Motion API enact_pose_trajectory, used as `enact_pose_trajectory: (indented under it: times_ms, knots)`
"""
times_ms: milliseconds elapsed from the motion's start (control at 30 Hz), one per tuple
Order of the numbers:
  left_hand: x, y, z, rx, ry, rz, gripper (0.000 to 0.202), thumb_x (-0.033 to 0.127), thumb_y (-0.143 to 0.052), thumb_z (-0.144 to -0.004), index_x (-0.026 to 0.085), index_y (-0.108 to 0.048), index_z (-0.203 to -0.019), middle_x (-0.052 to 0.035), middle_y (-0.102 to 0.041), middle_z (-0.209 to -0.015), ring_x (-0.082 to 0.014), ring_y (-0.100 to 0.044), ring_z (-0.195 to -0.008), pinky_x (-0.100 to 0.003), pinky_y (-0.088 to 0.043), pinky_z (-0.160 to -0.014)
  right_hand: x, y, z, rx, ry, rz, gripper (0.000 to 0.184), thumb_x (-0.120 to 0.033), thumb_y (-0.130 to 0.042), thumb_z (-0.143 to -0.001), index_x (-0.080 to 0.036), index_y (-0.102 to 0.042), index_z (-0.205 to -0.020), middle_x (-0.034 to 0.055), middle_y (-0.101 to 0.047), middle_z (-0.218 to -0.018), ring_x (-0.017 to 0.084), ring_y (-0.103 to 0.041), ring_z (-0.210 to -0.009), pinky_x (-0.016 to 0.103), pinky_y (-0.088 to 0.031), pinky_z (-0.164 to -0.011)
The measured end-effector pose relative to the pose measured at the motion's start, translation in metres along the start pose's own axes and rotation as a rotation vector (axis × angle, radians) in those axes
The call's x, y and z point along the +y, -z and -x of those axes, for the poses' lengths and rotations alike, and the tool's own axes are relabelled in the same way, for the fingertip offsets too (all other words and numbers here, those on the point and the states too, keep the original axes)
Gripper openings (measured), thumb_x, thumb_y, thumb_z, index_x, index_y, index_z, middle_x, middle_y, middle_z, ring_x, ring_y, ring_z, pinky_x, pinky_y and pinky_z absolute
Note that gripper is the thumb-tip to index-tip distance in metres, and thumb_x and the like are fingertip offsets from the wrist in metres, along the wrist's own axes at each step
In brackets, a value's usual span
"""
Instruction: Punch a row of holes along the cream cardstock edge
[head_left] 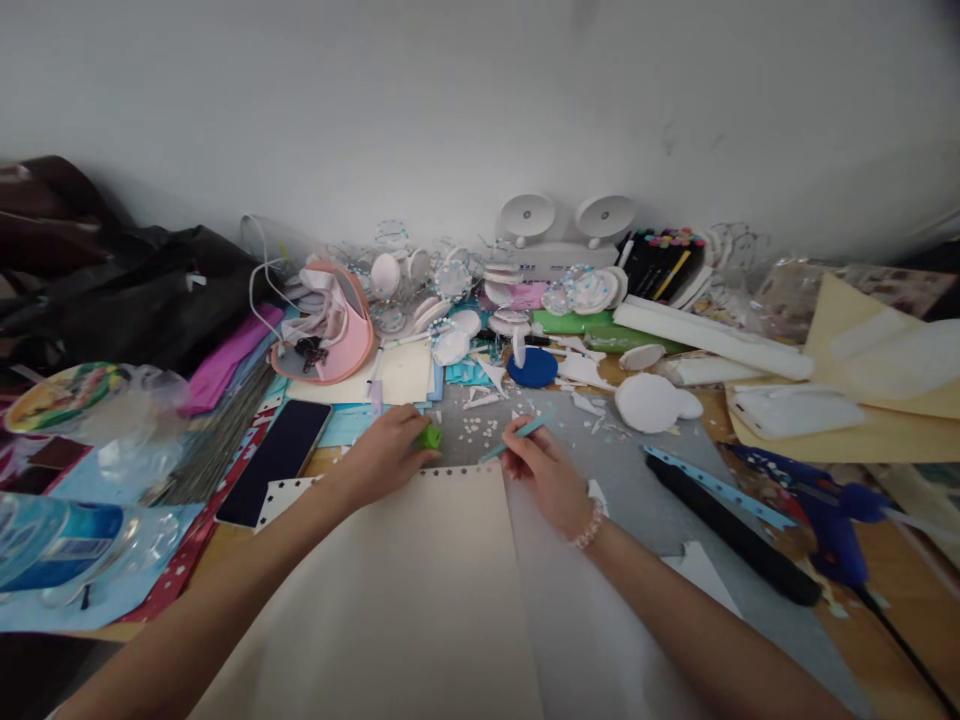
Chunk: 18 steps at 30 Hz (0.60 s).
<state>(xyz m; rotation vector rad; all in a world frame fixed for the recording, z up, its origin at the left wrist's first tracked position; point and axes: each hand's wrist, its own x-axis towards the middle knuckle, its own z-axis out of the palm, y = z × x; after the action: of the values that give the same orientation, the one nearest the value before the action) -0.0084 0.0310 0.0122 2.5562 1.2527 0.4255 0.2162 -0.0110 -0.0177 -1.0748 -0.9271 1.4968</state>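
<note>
My left hand is closed around a small green paper punch at the top edge of a large cream sheet. A row of small star-shaped holes runs along that edge. Slightly to the right, my right hand grips a slim teal pen-like tool, its thin end slanting down toward the sheet's top right corner. Small white paper bits lie scattered just beyond both hands on the grey mat.
A dark phone lies left, near a plastic bottle. At right are a black cutter-like stick and a blue glue gun. White discs, a blue round lid and a pink visor crowd the back.
</note>
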Motion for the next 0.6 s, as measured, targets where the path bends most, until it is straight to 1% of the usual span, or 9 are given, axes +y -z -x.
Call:
enact_pose_trajectory:
  times_ms: [67, 100, 200, 267, 333, 400, 467, 533, 600]
  knots:
    - [0.0, -0.001, 0.001, 0.06, 0.02, 0.02, 0.027, 0.031, -0.055, -0.084, 0.015, -0.058, -0.107, -0.0103, -0.056, -0.096, -0.0222, -0.054, -0.092, -0.036, -0.045, -0.084, 0.0, 0.0, 0.0, 0.002, -0.003, 0.004, 0.021, -0.039, -0.062, -0.076, -0.021, -0.05, -0.075, -0.0059, -0.053, -0.053, 0.01, -0.043, -0.048, 0.024, -0.032, -0.05]
    - [0.0, -0.002, 0.002, 0.064, 0.018, 0.027, 0.029, 0.031, -0.055, -0.084, 0.015, -0.059, -0.107, -0.0104, -0.056, -0.096, -0.0225, -0.054, -0.092, -0.037, -0.045, -0.084, 0.0, 0.0, 0.0, 0.003, -0.004, 0.005, 0.021, -0.039, -0.062, -0.075, -0.021, -0.05, -0.075, -0.0059, -0.053, -0.053, 0.01, -0.043, -0.048, 0.025, -0.032, -0.05]
    - [-0.001, -0.002, 0.001, 0.006, 0.005, 0.07, 0.03, 0.033, -0.058, -0.082, 0.015, -0.062, -0.106, -0.0101, -0.058, -0.093, -0.0242, -0.054, -0.091, -0.039, -0.044, -0.084, 0.0, 0.0, 0.0, 0.011, -0.003, 0.004, 0.022, -0.039, -0.063, -0.074, -0.021, -0.05, -0.077, -0.0059, -0.053, -0.054, 0.01, -0.044, -0.048, 0.025, -0.033, -0.05]
    - [0.001, 0.0, 0.001, 0.064, 0.085, 0.206, 0.032, 0.035, -0.061, -0.079, 0.016, -0.063, -0.105, -0.0086, -0.06, -0.09, -0.0236, -0.055, -0.088, -0.039, -0.043, -0.083, -0.001, -0.001, 0.0, 0.018, -0.002, 0.002, 0.022, -0.039, -0.063, -0.074, -0.021, -0.051, -0.076, -0.0058, -0.053, -0.054, 0.01, -0.044, -0.048, 0.024, -0.032, -0.049]
    - [0.007, 0.006, 0.002, 0.122, 0.214, 0.524, 0.035, 0.04, -0.059, -0.08, 0.018, -0.064, -0.107, -0.007, -0.061, -0.088, -0.0212, -0.056, -0.083, -0.036, -0.044, -0.078, -0.001, -0.001, -0.001, 0.019, -0.001, -0.004, 0.023, -0.039, -0.064, -0.074, -0.021, -0.05, -0.075, -0.0059, -0.052, -0.053, 0.01, -0.043, -0.048, 0.024, -0.032, -0.049]
    - [0.017, 0.014, 0.004, 0.073, 0.304, 0.991, 0.038, 0.045, -0.053, -0.084, 0.018, -0.065, -0.107, -0.0085, -0.063, -0.091, -0.0196, -0.057, -0.08, -0.033, -0.045, -0.073, -0.001, -0.001, -0.001, 0.017, 0.0, -0.014, 0.023, -0.039, -0.064, -0.074, -0.021, -0.05, -0.075, -0.0064, -0.051, -0.052, 0.01, -0.043, -0.047, 0.024, -0.031, -0.049]
    - [0.031, 0.022, 0.007, 0.001, 0.272, 1.378, 0.043, 0.05, -0.05, -0.084, 0.016, -0.067, -0.105, -0.012, -0.062, -0.1, -0.0195, -0.057, -0.082, -0.032, -0.046, -0.073, 0.0, -0.001, -0.002, 0.011, 0.0, -0.028, 0.022, -0.038, -0.064, -0.074, -0.021, -0.05, -0.076, -0.0069, -0.051, -0.052, 0.009, -0.042, -0.047, 0.024, -0.031, -0.049]
    - [0.046, 0.03, 0.009, -0.056, 0.241, 1.569, 0.043, 0.049, -0.051, -0.084, 0.016, -0.067, -0.106, -0.0126, -0.062, -0.098, -0.0183, -0.055, -0.079, -0.03, -0.046, -0.072, 0.0, 0.0, -0.002, 0.002, 0.002, -0.04, 0.021, -0.037, -0.063, -0.075, -0.021, -0.049, -0.076, -0.007, -0.051, -0.052, 0.009, -0.042, -0.048, 0.024, -0.03, -0.049]
    - [0.059, 0.036, 0.012, -0.103, 0.208, 1.644, 0.043, 0.049, -0.054, -0.082, 0.016, -0.068, -0.106, -0.0117, -0.062, -0.09, -0.0176, -0.054, -0.075, -0.029, -0.046, -0.069, 0.001, 0.0, -0.002, -0.009, 0.004, -0.048, 0.021, -0.037, -0.063, -0.075, -0.021, -0.05, -0.076, -0.0068, -0.051, -0.054, 0.009, -0.043, -0.049, 0.024, -0.031, -0.05]
